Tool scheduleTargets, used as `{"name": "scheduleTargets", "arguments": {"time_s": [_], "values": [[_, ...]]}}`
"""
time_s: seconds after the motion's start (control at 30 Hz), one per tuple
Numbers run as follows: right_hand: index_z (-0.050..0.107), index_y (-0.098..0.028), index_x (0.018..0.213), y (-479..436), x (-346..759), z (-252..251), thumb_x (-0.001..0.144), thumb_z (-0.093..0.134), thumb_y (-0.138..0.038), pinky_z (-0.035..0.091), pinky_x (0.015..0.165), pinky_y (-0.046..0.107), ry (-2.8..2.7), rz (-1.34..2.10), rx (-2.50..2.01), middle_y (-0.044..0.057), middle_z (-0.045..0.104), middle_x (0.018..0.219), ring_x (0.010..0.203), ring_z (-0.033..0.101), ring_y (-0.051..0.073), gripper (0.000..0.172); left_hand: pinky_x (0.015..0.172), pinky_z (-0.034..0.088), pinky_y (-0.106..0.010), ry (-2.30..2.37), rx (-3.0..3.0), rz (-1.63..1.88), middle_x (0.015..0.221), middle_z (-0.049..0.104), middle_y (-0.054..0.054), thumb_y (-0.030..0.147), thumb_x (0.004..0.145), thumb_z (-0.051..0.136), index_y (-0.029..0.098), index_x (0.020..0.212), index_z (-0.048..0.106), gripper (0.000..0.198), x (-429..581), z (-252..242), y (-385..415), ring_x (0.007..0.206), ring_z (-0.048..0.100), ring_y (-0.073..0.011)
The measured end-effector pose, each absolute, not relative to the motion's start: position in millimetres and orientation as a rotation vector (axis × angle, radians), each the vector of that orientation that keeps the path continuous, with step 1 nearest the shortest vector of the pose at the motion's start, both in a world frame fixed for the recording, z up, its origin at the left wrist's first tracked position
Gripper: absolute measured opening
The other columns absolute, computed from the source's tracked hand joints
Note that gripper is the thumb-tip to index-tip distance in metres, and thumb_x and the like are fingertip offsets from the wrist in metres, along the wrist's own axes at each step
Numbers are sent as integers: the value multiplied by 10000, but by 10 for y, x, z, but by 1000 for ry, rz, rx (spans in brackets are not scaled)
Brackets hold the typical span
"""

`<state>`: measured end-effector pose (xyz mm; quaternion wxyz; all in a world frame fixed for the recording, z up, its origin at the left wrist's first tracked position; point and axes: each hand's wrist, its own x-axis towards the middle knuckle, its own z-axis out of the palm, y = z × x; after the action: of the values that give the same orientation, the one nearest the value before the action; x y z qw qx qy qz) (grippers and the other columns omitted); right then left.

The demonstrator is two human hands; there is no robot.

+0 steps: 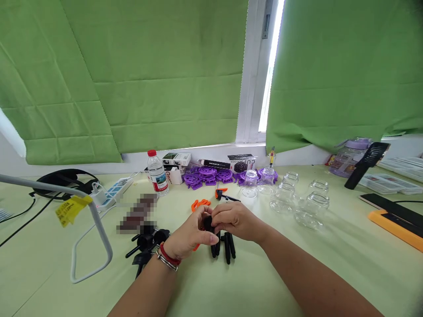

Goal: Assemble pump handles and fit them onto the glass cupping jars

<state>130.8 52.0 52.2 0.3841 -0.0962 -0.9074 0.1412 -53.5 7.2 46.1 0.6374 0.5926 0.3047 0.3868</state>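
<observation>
My left hand (190, 237), with a red cord and a metal bangle at its wrist, curls around a small round black plastic part (208, 223). From the right, the fingertips of my right hand (236, 220) pinch at the same part, and they hide much of it. Several slim black plastic rods (228, 248) lie on the table just below my hands. Orange plastic pieces (200, 204) are behind my left hand. A black and orange piece (220, 193) with a rod lies beyond my right hand. Left of my left wrist is a pile of black plastic parts (145, 242).
Clear glass-like jars (282, 196) stand at the right. Purple plastic discs (208, 174) and small boxes (243, 163) line the back beside a water bottle (157, 174). A grey metal frame (105, 246) reaches in at the left, near a power strip (117, 191). An orange-edged object (393, 224) lies far right.
</observation>
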Motion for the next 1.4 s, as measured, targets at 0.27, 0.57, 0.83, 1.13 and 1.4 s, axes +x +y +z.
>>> {"name": "scheduleTargets", "arguments": {"time_s": [0.27, 0.57, 0.83, 1.13, 1.4], "values": [[657, -182, 790, 520, 1302, 513, 842, 633, -296, 489, 684, 246, -2328, 397, -311, 37, 680, 802, 727, 620, 136, 128, 694, 331, -286, 701, 1350, 892, 894, 462, 9, 286, 562, 765, 199, 973, 466, 516, -535, 467, 69, 801, 423, -150], [694, -196, 932, 524, 1395, 578, 751, 731, -301, 498, 732, 284, -2309, 523, -309, 64, 669, 953, 818, 614, 161, 212, 646, 318, -263, 757, 1368, 919, 908, 474, 2, 306, 568, 739, 203, 983, 447, 517, -552, 510, 64, 782, 407, -143], [666, -186, 848, 488, 1397, 611, 707, 765, -270, 490, 760, 290, -2288, 602, -295, 63, 631, 984, 860, 596, 162, 191, 671, 326, -272, 763, 1390, 927, 929, 485, -9, 304, 579, 736, 204, 1002, 437, 527, -566, 486, 81, 826, 424, -158], [635, -186, 811, 483, 1413, 620, 734, 724, -220, 486, 786, 294, -2300, 554, -307, 68, 639, 994, 877, 606, 166, 122, 706, 347, -289, 773, 1414, 925, 966, 507, -27, 327, 596, 746, 200, 1011, 441, 531, -577, 496, 88, 867, 448, -177], [633, -186, 799, 487, 1416, 621, 696, 743, -181, 484, 815, 303, -2294, 570, -341, 66, 646, 1016, 911, 613, 174, 150, 653, 329, -264, 791, 1412, 918, 942, 501, -15, 363, 589, 755, 204, 999, 440, 541, -582, 467, 110, 796, 429, -149]]}}
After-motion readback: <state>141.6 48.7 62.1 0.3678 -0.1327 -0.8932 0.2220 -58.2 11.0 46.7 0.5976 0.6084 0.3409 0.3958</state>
